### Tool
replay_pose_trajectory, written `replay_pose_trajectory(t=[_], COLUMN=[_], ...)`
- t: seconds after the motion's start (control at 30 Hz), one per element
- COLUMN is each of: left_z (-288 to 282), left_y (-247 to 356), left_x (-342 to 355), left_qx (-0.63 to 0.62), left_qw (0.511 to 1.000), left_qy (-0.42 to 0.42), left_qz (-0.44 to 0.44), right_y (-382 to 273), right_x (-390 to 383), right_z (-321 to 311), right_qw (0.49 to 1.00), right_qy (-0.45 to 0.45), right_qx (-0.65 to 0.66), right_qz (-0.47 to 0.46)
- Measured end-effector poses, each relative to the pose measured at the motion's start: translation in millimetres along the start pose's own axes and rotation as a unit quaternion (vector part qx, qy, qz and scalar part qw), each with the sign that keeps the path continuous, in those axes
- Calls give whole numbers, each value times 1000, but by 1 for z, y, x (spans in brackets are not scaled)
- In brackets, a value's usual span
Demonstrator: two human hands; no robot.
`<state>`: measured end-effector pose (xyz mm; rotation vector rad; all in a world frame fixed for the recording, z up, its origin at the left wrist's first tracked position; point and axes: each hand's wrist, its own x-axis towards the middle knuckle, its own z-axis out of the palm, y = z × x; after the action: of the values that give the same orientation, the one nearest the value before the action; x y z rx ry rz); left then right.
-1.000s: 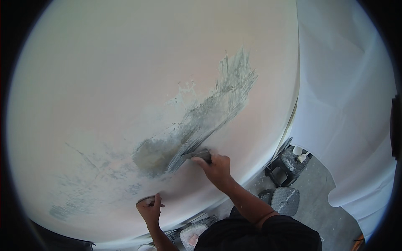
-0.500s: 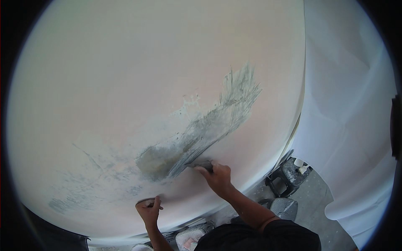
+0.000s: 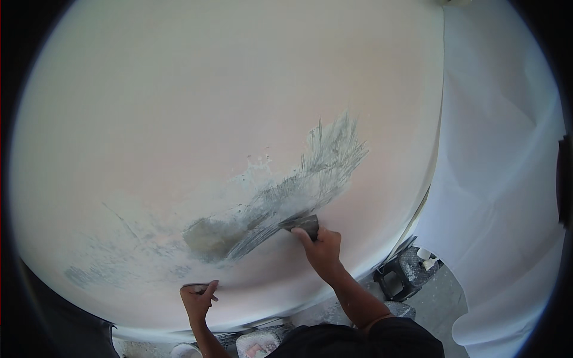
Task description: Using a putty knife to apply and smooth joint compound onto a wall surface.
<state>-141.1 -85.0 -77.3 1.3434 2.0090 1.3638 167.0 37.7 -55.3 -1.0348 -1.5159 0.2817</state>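
Observation:
A large pale pink and cream canvas (image 3: pixel 227 83) fills most of the view, with a grey-green streaked patch (image 3: pixel 274 206) across its lower middle. My right hand (image 3: pixel 323 250) is closed around a dark, flat scraper (image 3: pixel 307 226), its thin edge at the lower right border of the streaks. My left hand (image 3: pixel 196 301) is at the lower part of the canvas, below the patch. Its fingers are curled along a thin dark edge, and what they hold is mostly hidden.
A dark, paint-spotted stool (image 3: pixel 399 277) with a white brush on it stands beyond the canvas's right edge. White sheeting (image 3: pixel 501 179) hangs at the right. Near my body, a paint-marked seat (image 3: pixel 262 341) and a white tub (image 3: pixel 186 351) show beneath the canvas edge.
My right hand has moved right and up along the streaks' lower border, and more of the scraper shows. My left hand remains near the lower canvas. The whole view has shifted slightly.

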Motion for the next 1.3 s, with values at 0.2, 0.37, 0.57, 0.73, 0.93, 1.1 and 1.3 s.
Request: replay_pose_trajectory(t=[0.2,0.37,0.57,0.73,0.93,1.1,1.3], left_z=[0,0,0,1,4,-2,4], left_y=[-4,-2,-1,-8,-3,-13,-5], left_x=[2,0,1,3,2,-4,1], left_qx=[-14,-17,-33,-24,-27,-45,-16], left_qw=[999,998,997,998,998,997,999], left_qy=[22,29,41,38,45,45,30], left_qz=[-32,-44,-54,-34,-45,-35,-33], right_y=[5,1,10,18,15,30,68], right_x=[19,37,29,9,-1,-25,-32], right_z=[-16,-26,-18,-7,-8,-19,-69], right_qw=[974,953,983,995,976,907,941], right_qy=[124,199,143,84,70,104,-14], right_qx=[144,198,103,51,137,302,131], right_qz=[122,117,46,14,156,274,310])
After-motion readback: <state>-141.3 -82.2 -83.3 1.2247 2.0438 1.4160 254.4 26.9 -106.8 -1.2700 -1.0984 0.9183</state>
